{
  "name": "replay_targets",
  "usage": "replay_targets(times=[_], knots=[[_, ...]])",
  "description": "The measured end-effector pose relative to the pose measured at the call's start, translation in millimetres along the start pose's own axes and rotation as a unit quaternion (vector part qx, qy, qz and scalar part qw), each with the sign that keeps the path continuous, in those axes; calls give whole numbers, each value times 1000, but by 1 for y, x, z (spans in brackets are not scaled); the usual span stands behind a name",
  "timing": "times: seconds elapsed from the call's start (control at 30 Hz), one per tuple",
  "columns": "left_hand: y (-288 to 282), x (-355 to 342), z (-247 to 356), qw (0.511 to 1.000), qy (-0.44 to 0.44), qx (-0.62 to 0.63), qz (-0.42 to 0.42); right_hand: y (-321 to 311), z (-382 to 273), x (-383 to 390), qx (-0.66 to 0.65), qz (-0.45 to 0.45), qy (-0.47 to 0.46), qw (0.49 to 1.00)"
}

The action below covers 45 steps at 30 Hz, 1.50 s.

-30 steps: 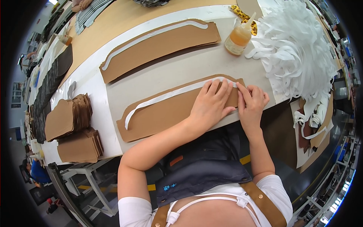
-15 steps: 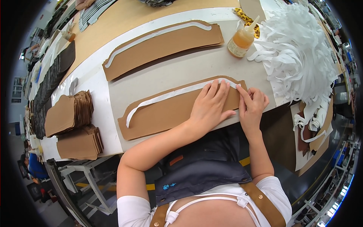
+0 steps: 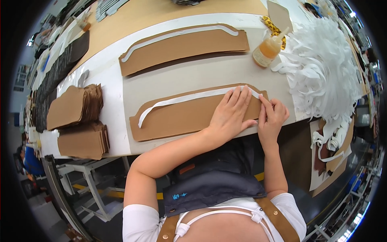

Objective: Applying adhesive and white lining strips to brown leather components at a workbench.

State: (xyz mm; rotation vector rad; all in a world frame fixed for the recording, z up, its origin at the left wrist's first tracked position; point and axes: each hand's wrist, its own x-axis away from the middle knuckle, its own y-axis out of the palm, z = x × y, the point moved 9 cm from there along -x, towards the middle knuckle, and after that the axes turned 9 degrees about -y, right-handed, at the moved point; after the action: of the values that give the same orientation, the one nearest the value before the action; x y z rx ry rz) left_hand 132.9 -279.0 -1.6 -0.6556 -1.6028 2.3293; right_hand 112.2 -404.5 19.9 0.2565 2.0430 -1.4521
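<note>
A brown panel point(image 3: 185, 115) with a shaped far edge lies before me. A narrow white strip point(image 3: 173, 99) runs along that far edge and bends down at its left end. My left hand point(image 3: 230, 111) rests flat on the panel's right half, fingertips over the strip and thumb spread. At the panel's right end, my right hand point(image 3: 274, 119) has its index fingertip on the strip's end, with the other fingers curled and the thumb near the panel's edge. Farther back lies a brown stack point(image 3: 187, 46) topped by another white strip point(image 3: 177, 32).
A bottle of amber liquid point(image 3: 267, 50) stands at the back right, beside a large heap of white strips point(image 3: 322, 66). Brown stacked pieces point(image 3: 74, 107) occupy the left of the table point(image 3: 115, 133). Dark stacked pieces point(image 3: 66, 60) lie beyond. The table's near edge runs just below my hands.
The whole view has shifted slightly. My left hand stays flat on the panel and my right index finger stays at the strip's end; the strip keeps its place on the panel.
</note>
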Motion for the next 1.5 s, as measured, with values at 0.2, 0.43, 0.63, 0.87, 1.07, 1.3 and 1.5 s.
replay_targets(times=[0.2, 0.43, 0.63, 0.87, 1.07, 1.3, 1.5], knots=[[-20, 33, -31, 998, -35, 54, -25, -2, 3, 4, 14, -13, 10, 1000], [-61, 100, -84, 990, -125, 56, -39, -8, -8, -3, -31, -9, 28, 999], [-131, 139, -154, 942, -299, -57, 140, 28, -95, -40, -234, -122, -131, 956], [-137, 145, -184, 929, -330, -81, 146, 60, -168, -51, -274, -163, -250, 914], [-138, 143, -186, 930, -318, -80, 167, 62, -174, -55, -260, -163, -256, 917], [-138, 143, -190, 938, -284, 57, 192, 65, -190, -63, -298, -165, -260, 904], [-128, 152, -205, 857, -364, 323, 169, 72, -200, -65, -301, -179, -268, 898]])
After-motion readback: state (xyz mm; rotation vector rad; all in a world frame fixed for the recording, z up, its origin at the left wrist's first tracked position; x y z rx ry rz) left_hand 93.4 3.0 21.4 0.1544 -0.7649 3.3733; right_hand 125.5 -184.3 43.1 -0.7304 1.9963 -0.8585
